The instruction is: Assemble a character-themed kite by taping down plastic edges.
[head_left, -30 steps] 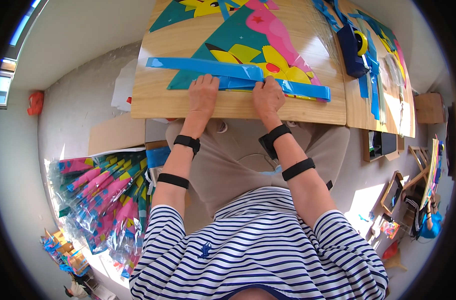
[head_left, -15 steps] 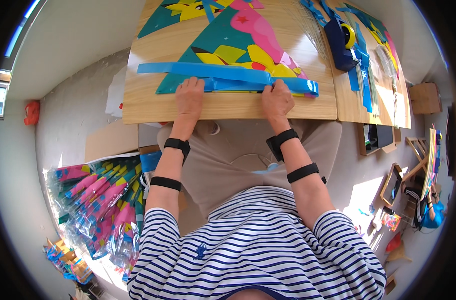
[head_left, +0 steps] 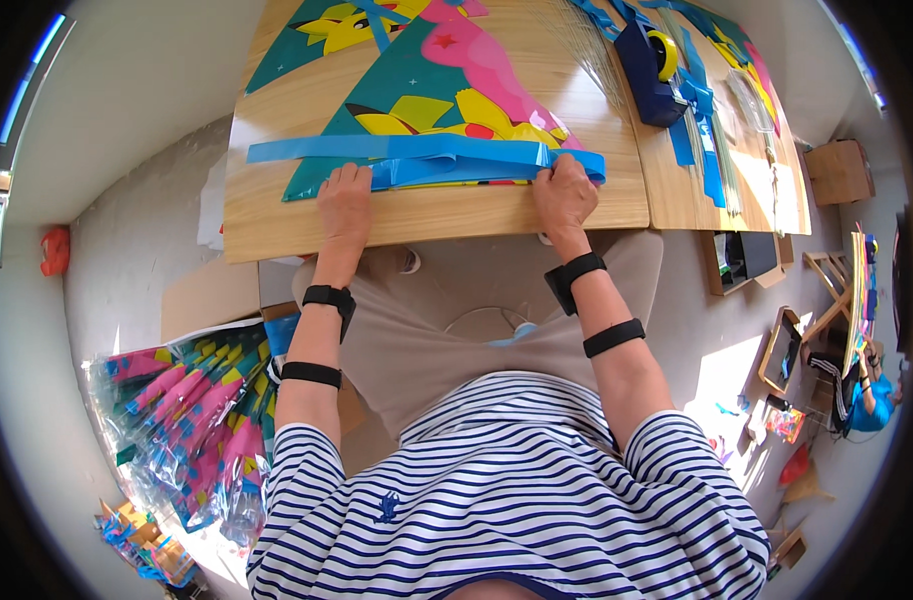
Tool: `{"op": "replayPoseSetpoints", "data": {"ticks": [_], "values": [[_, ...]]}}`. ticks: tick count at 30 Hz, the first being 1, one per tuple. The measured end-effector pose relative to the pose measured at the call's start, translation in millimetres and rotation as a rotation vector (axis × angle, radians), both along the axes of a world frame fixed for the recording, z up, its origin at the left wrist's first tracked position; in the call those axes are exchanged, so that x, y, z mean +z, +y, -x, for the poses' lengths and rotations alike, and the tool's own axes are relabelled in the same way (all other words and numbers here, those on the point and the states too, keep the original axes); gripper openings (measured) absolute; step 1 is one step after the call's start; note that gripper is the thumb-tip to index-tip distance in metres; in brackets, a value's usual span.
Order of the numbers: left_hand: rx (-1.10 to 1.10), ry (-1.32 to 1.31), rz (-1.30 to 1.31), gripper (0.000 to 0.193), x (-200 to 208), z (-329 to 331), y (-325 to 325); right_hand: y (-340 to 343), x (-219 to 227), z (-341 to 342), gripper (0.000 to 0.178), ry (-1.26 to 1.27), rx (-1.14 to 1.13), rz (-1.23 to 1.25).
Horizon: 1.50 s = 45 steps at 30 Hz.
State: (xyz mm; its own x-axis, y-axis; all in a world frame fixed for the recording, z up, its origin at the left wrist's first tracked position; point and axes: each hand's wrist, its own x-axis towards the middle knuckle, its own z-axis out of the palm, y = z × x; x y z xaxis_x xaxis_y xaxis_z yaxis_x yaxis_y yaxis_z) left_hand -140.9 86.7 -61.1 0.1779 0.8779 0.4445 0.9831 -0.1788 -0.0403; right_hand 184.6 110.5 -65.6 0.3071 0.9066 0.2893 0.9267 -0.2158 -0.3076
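Note:
A triangular plastic sheet (head_left: 377, 97) printed in teal, pink and yellow lies on the wooden table (head_left: 437, 220) in front of me. Along its near edge runs a shiny blue plastic strip (head_left: 307, 149), doubled back in a loop at its right end. My left hand (head_left: 345, 207) is closed with its fingertips at the left end of the lower layer, by the table's front edge. Near the loop, my right hand (head_left: 567, 195) pinches the strip, thumb and fingers together. Both palms are turned down, hiding exactly how the fingers grip.
A second printed sheet (head_left: 322, 30) lies at the far left. To the right stand a dark blue tape dispenser (head_left: 652, 75), thin rods and more blue strips (head_left: 714, 170). Plastic-wrapped colourful bundles (head_left: 192, 420) sit at my lower left. Another person (head_left: 867, 400) is at the far right.
My right hand has slid rightward along the blue strip, closer to its looped end. My left hand stays near the strip's left part. The whole view has shifted slightly.

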Motion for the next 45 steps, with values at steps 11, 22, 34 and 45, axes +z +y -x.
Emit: {"op": "replayPoseSetpoints", "data": {"ticks": [11,22,34,45], "values": [[-0.001,0.008,0.009,0.004,2.9,0.3,-0.8,-9.3,27.8,-17.0,0.020,0.153,-0.052,0.063],[0.016,-0.003,-0.009,0.005,6.4,-4.3,-3.0,0.3,49.3,58.9,0.016,-0.054,0.384,-0.249],[-0.004,-0.077,-0.049,0.005,1.9,-1.0,-1.4,47.7,30.4,89.4,0.017,-0.254,0.497,-0.018],[-0.017,-0.113,-0.069,0.003,1.1,-0.8,-2.1,30.2,51.5,125.6,0.026,-0.100,0.680,-0.191]]}}
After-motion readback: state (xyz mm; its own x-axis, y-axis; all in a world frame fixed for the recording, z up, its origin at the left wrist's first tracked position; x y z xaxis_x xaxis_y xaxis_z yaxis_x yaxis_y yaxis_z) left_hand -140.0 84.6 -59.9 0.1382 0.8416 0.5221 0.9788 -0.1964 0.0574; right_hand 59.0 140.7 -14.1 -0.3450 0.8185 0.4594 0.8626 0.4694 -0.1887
